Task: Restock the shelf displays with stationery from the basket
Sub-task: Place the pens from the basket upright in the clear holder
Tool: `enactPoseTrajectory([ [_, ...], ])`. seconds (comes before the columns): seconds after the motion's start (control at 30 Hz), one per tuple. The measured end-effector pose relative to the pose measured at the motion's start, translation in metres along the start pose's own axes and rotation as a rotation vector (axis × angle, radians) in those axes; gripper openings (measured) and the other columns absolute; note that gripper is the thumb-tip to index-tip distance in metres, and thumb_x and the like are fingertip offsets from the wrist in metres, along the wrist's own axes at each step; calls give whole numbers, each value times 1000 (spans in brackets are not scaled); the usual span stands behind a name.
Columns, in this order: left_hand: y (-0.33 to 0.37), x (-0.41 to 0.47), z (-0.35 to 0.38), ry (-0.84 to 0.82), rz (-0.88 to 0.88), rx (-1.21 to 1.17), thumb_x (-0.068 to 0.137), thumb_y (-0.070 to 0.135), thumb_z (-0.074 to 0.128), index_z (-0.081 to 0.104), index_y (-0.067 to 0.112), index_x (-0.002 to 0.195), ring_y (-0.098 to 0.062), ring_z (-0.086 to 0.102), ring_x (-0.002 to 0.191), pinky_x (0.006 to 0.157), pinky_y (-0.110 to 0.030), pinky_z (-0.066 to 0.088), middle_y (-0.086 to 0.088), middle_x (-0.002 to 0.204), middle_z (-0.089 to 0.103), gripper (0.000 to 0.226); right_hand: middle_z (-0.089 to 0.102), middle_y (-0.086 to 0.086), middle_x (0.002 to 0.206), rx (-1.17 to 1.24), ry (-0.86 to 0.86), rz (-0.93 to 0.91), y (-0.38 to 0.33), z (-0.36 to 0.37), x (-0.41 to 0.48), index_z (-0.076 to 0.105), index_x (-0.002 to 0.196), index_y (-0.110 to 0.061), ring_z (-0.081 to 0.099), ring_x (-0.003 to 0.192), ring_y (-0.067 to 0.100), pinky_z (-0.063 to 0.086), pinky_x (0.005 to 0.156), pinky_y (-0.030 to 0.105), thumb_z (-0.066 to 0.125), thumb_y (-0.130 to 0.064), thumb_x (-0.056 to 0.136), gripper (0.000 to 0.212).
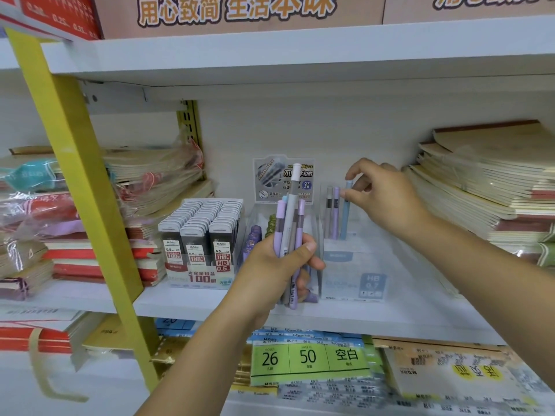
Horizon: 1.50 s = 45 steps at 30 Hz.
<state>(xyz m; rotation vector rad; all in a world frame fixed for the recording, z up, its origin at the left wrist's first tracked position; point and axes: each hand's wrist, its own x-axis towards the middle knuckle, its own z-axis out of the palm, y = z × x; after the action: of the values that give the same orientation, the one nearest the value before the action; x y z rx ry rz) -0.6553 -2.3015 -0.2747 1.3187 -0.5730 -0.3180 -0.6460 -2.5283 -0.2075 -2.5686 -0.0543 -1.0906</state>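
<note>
left hand [279, 262]: fingers and thumb are curled round a pencil bundle [289, 223] of purple, grey and white barrels, held upright in front of the shelf [186, 298].
right hand [387, 199]: the top of a blue pencil [345, 217] is pinched between thumb and forefinger.
blue pencil: stood upright at the back of the clear display box [354, 277], just beside a grey and a purple pencil [332, 211].
clear display box: "hb 0.7" is printed on its front.
backing card [283, 178]: "07 2b" can be read; the rest is blurred.
lead refill display [198, 235]: marked "0.5", "hb" and "100".
green label [309, 358]: "26", "50" and "空白" are shown, below the shelf.
banner [234, 10]: "用心致简 生活本味" is written overhead.
notebooks [486, 181]: stacked at the right.
</note>
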Motion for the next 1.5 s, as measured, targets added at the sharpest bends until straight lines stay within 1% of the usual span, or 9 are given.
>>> enactPoseTrajectory([
  [0.23,1,-3,-2,-1,17,37,95,20,64,65,9,103,-12,47,46,47,-25,47,-6,75,71,14,63,8,102,-250,-75,22,3,-4,2,70,106,-19,45,106,29,41,84,37,67,-35,88,25],
  [0.37,2,-6,-2,-14,8,36,94,20,64,66,9,102,-12,47,47,47,-24,48,-7,75,71,13,58,11,110,-225,-58,25,-6,-14,-3,67,117,-20,43,111,29,37,88,32,60,-30,93,27],
  [0.47,3,-6,-1,-37,-1,36,95,18,64,67,9,101,-13,47,46,50,-24,51,-7,75,70,11,66,1,98,117,5,17,-29,-25,-13,73,104,-18,55,94,15,37,79,22,61,-26,93,18],
  [0.6,4,-8,6,-70,-2,76,97,16,63,66,12,97,-14,45,46,55,-29,54,-7,75,70,5,72,-16,87,632,-216,103,-67,-32,-29,70,98,-31,62,79,-8,47,67,8,71,-32,84,14],
  [0.83,6,-14,11,-72,4,131,97,14,62,65,12,94,-15,43,44,48,-26,46,-6,70,67,4,73,-2,85,855,-198,235,-74,-29,-35,71,90,-20,67,77,3,53,71,24,75,-18,81,11],
  [1.0,6,-15,3,-7,-52,146,97,16,62,64,17,84,-12,36,41,45,-24,37,-1,63,61,12,69,-1,74,1093,123,313,-63,-44,-29,58,93,-17,65,60,12,48,54,20,61,-10,92,8],
  [1.1,6,-16,-1,33,-58,118,95,18,66,65,22,75,-12,32,41,41,-21,31,-1,58,54,20,66,3,82,908,266,224,-49,-52,-29,54,98,-20,66,62,11,49,55,18,60,-10,93,13],
  [1.27,7,-13,0,59,-36,63,95,30,65,63,28,58,-11,28,41,40,-21,28,2,54,47,36,67,2,84,323,125,80,-21,-40,-25,46,113,-23,63,78,13,47,70,24,68,-15,88,35],
  [1.5,2,-9,-2,88,-32,30,94,30,66,63,27,58,-12,29,40,39,-22,28,0,55,50,36,58,-11,78,126,6,1,4,-15,-11,44,106,-27,61,75,5,44,64,17,68,-15,87,33],
])
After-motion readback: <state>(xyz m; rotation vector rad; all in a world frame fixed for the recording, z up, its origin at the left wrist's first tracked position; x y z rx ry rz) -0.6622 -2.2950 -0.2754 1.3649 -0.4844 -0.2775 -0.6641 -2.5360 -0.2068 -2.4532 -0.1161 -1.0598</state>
